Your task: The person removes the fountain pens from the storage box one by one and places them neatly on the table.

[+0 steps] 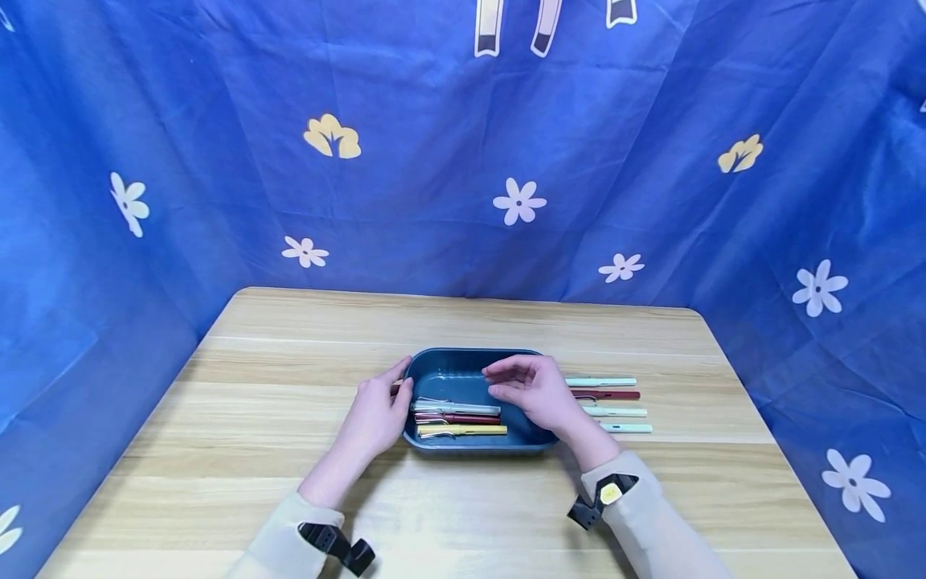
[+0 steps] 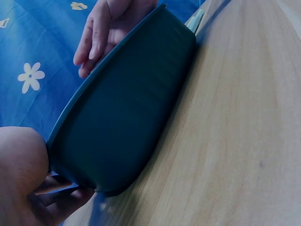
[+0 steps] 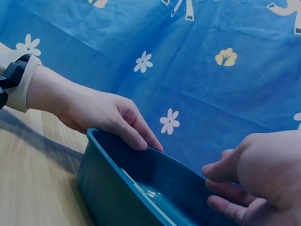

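Note:
A dark teal tray (image 1: 452, 386) with raised walls sits on the table. My left hand (image 1: 376, 410) holds its left end, thumb over the rim and fingers along the outside; the right wrist view shows this left hand (image 3: 106, 110) on the rim. Inside lie a silvery pen (image 1: 463, 408), a dark red pen (image 1: 466, 419) and a yellow pen (image 1: 470, 430), side by side. Over the tray's right half hovers my right hand (image 1: 531, 390), fingers loosely bent, with nothing visible between them. In the right wrist view, this right hand (image 3: 258, 179) is above the rim.
Several pens lie right of the tray, partly hidden by my right hand and forearm: a mint pen (image 1: 604, 382), a dark red pen (image 1: 615, 395), a pale green pen (image 1: 618, 412) and another mint pen (image 1: 629, 428). A blue patterned cloth (image 1: 434, 161) hangs around the wooden table (image 1: 289, 346).

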`<state>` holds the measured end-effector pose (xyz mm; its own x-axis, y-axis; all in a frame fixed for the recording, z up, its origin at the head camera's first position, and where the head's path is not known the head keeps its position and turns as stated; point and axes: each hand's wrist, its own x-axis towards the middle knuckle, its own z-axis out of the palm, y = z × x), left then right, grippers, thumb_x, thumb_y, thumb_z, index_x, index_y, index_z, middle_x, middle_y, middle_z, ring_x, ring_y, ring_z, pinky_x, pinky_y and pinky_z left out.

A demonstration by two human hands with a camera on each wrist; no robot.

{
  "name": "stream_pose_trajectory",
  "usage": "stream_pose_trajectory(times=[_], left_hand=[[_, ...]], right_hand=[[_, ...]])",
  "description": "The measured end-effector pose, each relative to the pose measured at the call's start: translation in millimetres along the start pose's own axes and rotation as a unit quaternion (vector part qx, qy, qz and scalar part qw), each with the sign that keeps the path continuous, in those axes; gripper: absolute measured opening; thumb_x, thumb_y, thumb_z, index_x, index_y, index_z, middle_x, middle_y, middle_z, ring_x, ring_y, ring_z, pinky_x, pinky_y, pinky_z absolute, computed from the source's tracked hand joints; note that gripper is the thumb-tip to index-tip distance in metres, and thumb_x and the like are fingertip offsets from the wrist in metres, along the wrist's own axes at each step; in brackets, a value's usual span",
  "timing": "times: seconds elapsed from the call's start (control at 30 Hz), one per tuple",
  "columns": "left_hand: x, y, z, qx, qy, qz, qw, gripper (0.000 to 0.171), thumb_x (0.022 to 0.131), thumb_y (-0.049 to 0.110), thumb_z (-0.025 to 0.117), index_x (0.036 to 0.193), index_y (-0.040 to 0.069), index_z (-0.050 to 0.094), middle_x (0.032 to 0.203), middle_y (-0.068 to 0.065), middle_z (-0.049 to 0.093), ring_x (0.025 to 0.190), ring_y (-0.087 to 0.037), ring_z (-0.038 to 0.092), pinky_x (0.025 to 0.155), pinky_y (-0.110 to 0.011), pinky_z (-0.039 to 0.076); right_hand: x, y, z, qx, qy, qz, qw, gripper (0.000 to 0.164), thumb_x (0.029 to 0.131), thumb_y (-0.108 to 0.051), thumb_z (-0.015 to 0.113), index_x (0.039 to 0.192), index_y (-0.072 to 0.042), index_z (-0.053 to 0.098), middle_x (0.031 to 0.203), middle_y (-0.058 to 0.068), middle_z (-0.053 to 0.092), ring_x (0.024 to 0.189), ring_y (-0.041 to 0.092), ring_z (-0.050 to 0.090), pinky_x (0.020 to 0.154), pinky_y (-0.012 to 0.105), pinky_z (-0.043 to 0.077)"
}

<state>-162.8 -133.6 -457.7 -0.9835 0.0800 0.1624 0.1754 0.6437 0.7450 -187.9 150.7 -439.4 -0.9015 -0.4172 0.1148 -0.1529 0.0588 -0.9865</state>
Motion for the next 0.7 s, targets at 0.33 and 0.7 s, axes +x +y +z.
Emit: stream_pose_trajectory(times=[0.33, 0.7], left_hand=[[0.8, -0.1, 1.0, -0.001, -0.001, -0.001, 1.0, 0.047, 0.109, 0.014, 0.057, 0.153, -0.002, 0.053, 0.14, -0.028, 0.062, 0.123, -0.039, 0.066, 0.107, -0.054, 0.05], [0.0, -1.4, 1.5, 0.0, 0.0, 0.0, 1.0, 0.048, 0.109, 0.015, 0.057, 0.153, -0.001, 0.053, 0.14, -0.028, 0.062, 0.125, -0.039, 0.065, 0.109, -0.055, 0.049]], right_hand=[[9.6, 0.6, 9.8, -0.048, -0.005, 0.077, 0.996, 0.028, 0.094, 0.003, 0.077, 0.121, 0.007, 0.074, 0.119, 0.022, 0.074, 0.108, 0.031, 0.073, 0.091, 0.036, 0.062], [19.8, 9.4, 22.1, -0.179, -0.046, 0.107, 0.977, 0.027, 0.088, 0.005, 0.082, 0.114, 0.001, 0.077, 0.107, 0.011, 0.078, 0.1, 0.022, 0.074, 0.086, 0.037, 0.062]])
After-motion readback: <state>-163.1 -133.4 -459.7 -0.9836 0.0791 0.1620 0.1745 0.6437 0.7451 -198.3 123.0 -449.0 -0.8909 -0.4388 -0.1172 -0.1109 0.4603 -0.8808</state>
